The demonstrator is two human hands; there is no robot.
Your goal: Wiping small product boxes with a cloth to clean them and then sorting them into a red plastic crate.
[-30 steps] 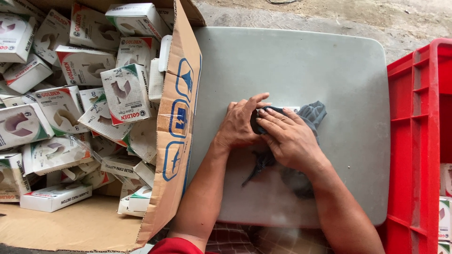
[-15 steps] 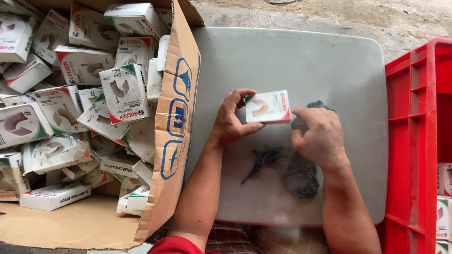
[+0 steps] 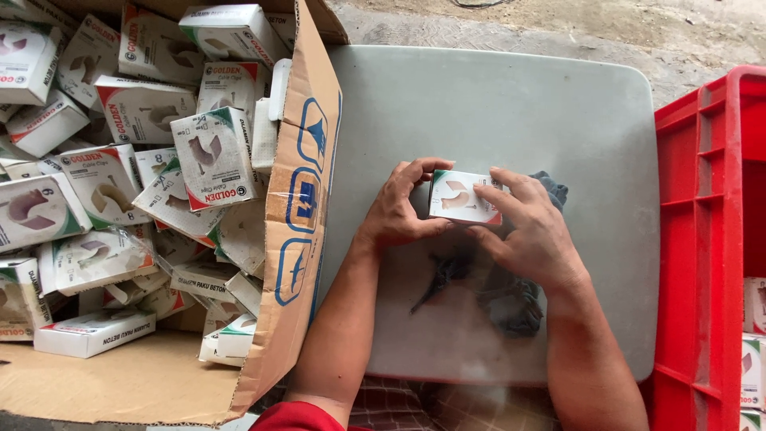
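Nearest the camera, two bare forearms reach up over the near edge of a grey bench, a smooth plastic top with rounded corners. Under the wrists lies a dark, crumpled rag, soft and frayed, with a loose strand trailing to the left; another bit of it shows past the right hand's fingers.

Between the hands sits a small box, white card with a red strip along one edge and a pale curved shape printed on its face. It is a flat rectangle, its long axis running left to right and tilted slightly down to the right, printed face up toward the camera. The left hand is clamped on its left end, thumb below and fingers curled over the top. The right hand is closed on its right end, fingers laid across the face.

To the left stands a large cardboard carton, its brown flap leaning against the bench, heaped with many more small white boxes lying at all angles. At the right edge is a red plastic crate with ribbed walls.
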